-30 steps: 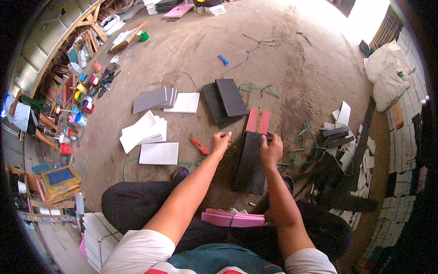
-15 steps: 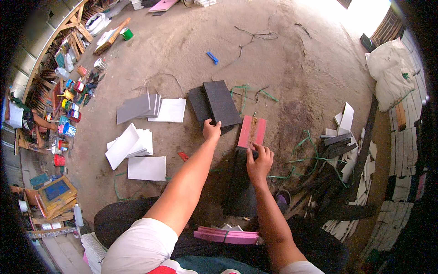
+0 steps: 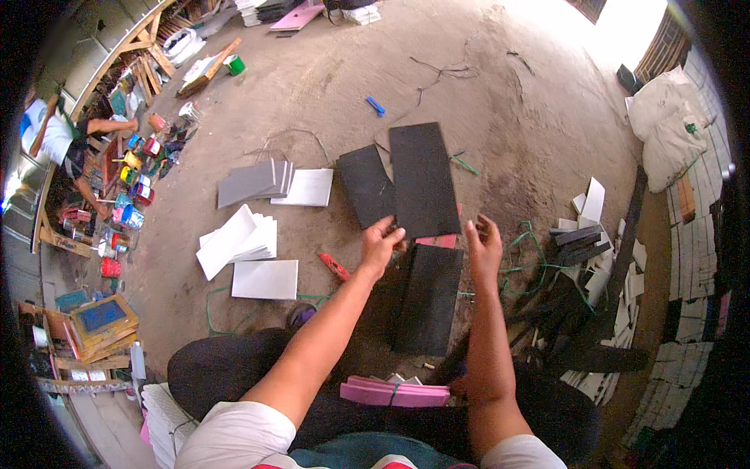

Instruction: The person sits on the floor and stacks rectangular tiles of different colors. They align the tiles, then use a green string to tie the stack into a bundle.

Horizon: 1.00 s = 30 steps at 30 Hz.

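Note:
My left hand [image 3: 381, 248] pinches the lower left corner of a flat black sheet [image 3: 426, 176], which looks like foam board. Beside that sheet's lower right corner, my right hand [image 3: 485, 246] has its fingers apart and grips nothing. A pink piece [image 3: 444, 241] lies mostly hidden under the sheet's near edge. Nearer to me is a long black board or stack [image 3: 428, 301] on the floor. Another black sheet [image 3: 364, 187] rests just left of the held one.
White sheets [image 3: 265, 280] and grey sheets [image 3: 251, 185] lie to the left, near a red tool [image 3: 334, 266]. Offcuts [image 3: 598, 234] and green string [image 3: 531, 246] are at right. Pink strips [image 3: 394, 392] sit close to me. A person [image 3: 58, 137] works by paint cans [image 3: 141, 191] at far left.
My left hand has carried the upper black sheet rightward, over the pink piece. My right hand has come off the pink piece and moved right and away from me.

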### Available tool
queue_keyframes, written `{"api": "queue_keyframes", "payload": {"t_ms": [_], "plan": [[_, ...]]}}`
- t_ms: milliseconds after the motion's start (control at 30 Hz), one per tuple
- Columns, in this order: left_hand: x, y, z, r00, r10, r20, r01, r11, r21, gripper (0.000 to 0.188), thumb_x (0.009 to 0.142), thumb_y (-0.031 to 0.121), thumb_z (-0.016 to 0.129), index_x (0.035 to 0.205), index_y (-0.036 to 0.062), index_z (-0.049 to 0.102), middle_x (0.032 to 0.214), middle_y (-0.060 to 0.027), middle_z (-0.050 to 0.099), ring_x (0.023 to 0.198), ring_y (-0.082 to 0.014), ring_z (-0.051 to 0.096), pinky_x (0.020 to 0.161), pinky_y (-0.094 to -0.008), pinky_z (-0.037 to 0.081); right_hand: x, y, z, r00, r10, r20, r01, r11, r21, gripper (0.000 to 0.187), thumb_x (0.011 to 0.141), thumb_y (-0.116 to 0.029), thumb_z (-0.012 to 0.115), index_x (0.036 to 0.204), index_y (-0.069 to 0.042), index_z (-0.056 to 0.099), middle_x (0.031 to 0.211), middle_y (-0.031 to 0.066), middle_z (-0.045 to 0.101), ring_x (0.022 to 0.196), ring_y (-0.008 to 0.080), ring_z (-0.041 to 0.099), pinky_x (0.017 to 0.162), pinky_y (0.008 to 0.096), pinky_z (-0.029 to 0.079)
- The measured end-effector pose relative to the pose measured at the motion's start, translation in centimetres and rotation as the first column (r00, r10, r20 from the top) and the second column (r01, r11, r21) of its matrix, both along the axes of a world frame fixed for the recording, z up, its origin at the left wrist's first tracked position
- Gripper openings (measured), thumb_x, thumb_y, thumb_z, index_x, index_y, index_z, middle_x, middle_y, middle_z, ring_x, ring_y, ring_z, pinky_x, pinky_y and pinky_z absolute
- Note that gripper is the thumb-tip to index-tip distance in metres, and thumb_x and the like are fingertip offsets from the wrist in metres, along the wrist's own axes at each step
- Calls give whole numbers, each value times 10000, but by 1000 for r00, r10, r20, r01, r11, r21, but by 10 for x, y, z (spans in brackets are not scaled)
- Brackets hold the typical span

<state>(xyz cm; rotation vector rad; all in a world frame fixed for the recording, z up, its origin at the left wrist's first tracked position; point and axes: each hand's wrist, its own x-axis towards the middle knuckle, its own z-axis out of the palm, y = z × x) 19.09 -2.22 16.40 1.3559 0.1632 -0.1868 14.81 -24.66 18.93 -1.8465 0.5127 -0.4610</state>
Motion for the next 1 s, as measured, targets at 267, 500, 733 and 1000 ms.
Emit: {"api": "queue_keyframes", "payload": {"t_ms": [267,500,733,1000], "plan": [[-81,4,-9,873,-469,133,473,881,3,480,911,134,740,1346,-10,595,944,-10,695,730,-97,642,675,-262,533,-25,-33,24,988,84,126,-122,935,334,661,947,-123,699,1518,-16,386,1478,176,501,1331,280,496,1126,385,378],[-90,6,23,946,-298,127,213,867,449,511,867,194,796,1316,-1,650,877,-44,727,737,-139,662,691,-300,531,-74,11,-13,975,194,107,-219,922,318,701,906,18,675,1532,-31,361,1517,157,464,1365,269,477,1141,375,370],[-115,9,-23,961,-242,137,130,828,546,502,806,167,824,1259,-3,688,780,-104,722,699,-158,664,686,-332,530,-105,23,-57,971,28,-236,-93,959,-269,744,889,-330,755,1533,-160,424,1248,230,575,1141,413,592,957,477,494],[-121,17,-31,965,-241,101,132,783,608,534,778,182,847,1266,29,695,798,-116,730,720,-197,693,690,-348,544,-107,35,-51,932,19,-361,-129,951,-282,687,916,-319,722,1527,-152,456,1210,185,538,1138,374,588,972,466,477]]}}
